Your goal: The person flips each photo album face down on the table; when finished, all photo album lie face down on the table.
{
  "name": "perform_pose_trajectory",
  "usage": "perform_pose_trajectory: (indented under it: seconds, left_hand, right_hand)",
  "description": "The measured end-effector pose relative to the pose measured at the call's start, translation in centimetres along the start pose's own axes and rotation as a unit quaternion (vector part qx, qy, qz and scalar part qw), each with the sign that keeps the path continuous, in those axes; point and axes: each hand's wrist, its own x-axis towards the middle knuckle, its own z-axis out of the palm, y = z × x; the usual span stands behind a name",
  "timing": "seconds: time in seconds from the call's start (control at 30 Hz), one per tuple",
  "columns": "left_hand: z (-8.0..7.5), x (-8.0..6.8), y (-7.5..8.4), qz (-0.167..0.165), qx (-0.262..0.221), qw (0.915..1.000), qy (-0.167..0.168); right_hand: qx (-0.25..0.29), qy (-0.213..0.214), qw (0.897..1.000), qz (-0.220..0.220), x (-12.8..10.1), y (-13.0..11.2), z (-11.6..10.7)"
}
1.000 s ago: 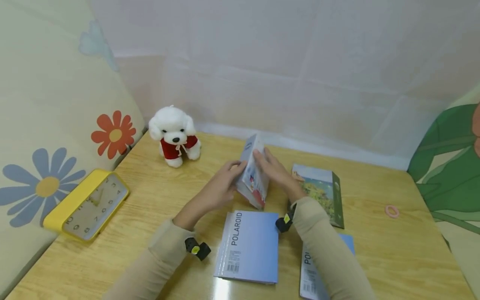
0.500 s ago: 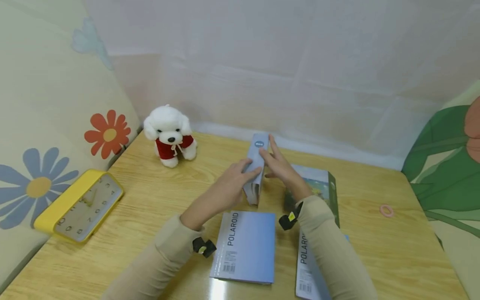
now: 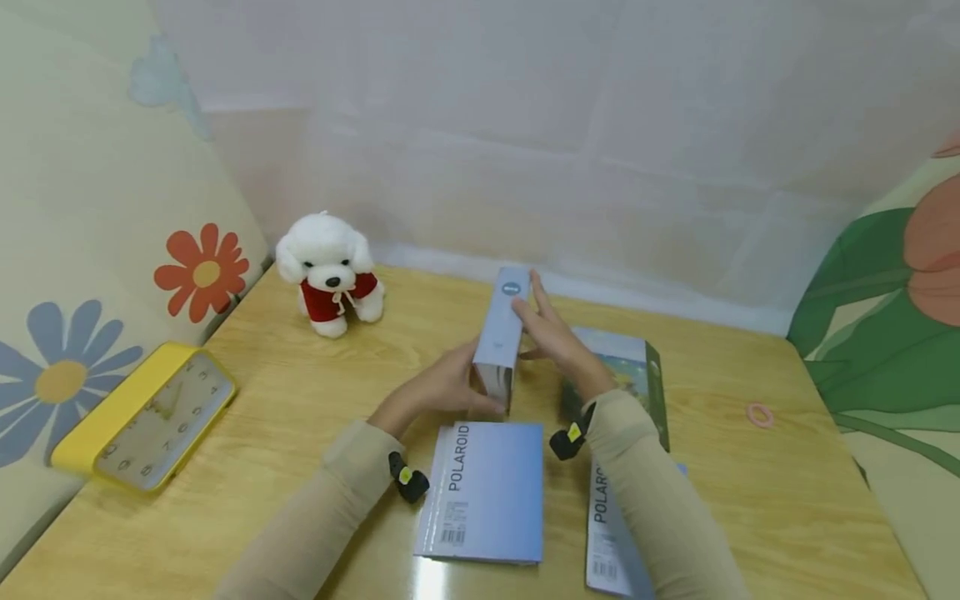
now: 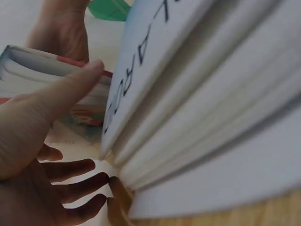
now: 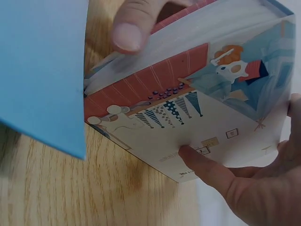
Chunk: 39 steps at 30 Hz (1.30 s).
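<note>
Between both hands a thick photo album stands on the table with its pale blue spine up. My left hand grips its near left end, the thumb across the page edges low down. My right hand holds the right side, thumb against the spine and index finger stretched towards the far end. In the right wrist view the illustrated cover shows, with a fingertip touching it. Just in front lies a blue album marked POLAROID, seen close up in the left wrist view.
Under my right forearm lie a second POLAROID album and a picture-covered album. At the left stand a yellow clock and a white plush dog. A pink ring is on the right. Cloth backs the table.
The held album has turned from a tilt to standing with its spine up. My left hand has slid off the spine to the lower near end. My right hand stays at the right side.
</note>
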Motion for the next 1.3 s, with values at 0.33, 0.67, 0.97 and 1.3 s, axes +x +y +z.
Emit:
perform_pose_trajectory:
  seconds: [0.33,0.67,0.97,1.3]
  left_hand:
    - [1.1,0.8,0.3,0.012,-0.011,0.9999,0.0]
    - [-0.2,0.3,-0.3,-0.002,0.038,0.9992,0.01]
    - [-0.9,-1.3,-0.6,-0.106,0.193,0.9754,-0.004]
    - [-0.7,-1.1,-0.3,-0.106,0.269,0.9572,-0.016]
  right_hand:
    - [0.023,-0.004,1.0,0.013,-0.4,0.3,0.0]
    - [0.114,-0.024,0.993,0.03,-0.7,0.9,-0.1]
    - [-0.204,0.059,0.977,0.037,-0.8,2.9,-0.1]
    - [-0.356,0.055,0.932,0.024,-1.5,4.1,0.0]
